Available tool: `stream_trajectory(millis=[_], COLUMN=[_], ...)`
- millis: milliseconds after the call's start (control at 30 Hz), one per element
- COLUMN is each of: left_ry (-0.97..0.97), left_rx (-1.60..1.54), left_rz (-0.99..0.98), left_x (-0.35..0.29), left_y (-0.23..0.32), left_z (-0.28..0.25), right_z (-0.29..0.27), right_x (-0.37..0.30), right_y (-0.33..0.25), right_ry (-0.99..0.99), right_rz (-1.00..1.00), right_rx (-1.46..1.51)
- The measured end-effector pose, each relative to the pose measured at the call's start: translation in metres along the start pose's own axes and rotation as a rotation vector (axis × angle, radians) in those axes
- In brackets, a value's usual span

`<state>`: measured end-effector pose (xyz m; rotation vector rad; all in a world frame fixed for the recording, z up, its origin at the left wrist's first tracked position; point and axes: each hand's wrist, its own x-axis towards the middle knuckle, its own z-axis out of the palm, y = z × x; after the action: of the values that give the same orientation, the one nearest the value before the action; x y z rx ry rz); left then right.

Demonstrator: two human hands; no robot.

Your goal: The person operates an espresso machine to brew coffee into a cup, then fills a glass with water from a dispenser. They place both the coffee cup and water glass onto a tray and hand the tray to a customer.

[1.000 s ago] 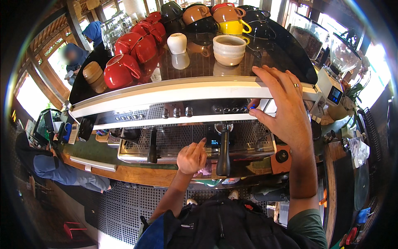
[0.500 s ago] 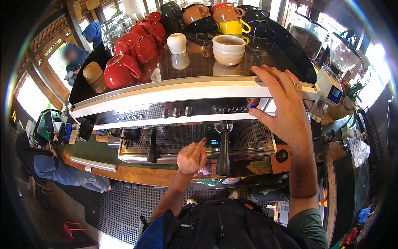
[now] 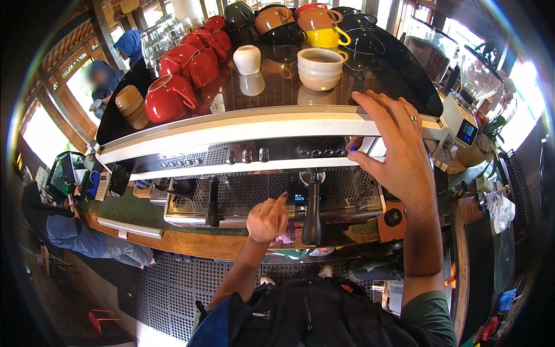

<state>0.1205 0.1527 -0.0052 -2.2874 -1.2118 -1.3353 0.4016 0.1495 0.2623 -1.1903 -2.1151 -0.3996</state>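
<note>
My right hand (image 3: 399,147) spreads over the right end of the espresso machine (image 3: 243,128). Its fingers rest on the white top rail, and the thumb reaches down to a small blue-lit button (image 3: 352,148) on the panel. A ring sits on one finger. My left hand (image 3: 267,221) is empty, its index finger stretched out and the others curled. That fingertip is beside a small lit digital display (image 3: 299,198) on the drip tray (image 3: 254,196). Right of it, a black portafilter handle (image 3: 312,217) points toward me; another portafilter handle (image 3: 213,202) is farther left.
On the machine's top stand red cups (image 3: 170,98), a small white cup (image 3: 247,60), a ribbed cream cup (image 3: 319,69) and a yellow cup (image 3: 326,37). A grinder (image 3: 462,124) stands at the right. Other people (image 3: 75,237) are at the left.
Hardly anything differs. Both hands keep their places, and the view has shifted very slightly.
</note>
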Motion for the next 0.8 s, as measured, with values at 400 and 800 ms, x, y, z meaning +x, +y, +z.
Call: stream_trajectory(millis=[400, 800], left_ry=[-0.009, -0.126], left_rx=[-0.017, -0.066], left_rz=[-0.005, -0.026], left_x=[0.0017, 0.0075], left_y=[0.0015, 0.0058], left_z=[-0.0013, -0.0095], right_z=[-0.0009, -0.001], right_x=[-0.0005, 0.0002], right_y=[-0.0006, -0.002], right_ry=[0.002, 0.0], right_rz=[0.003, 0.012], right_rx=[-0.003, -0.006])
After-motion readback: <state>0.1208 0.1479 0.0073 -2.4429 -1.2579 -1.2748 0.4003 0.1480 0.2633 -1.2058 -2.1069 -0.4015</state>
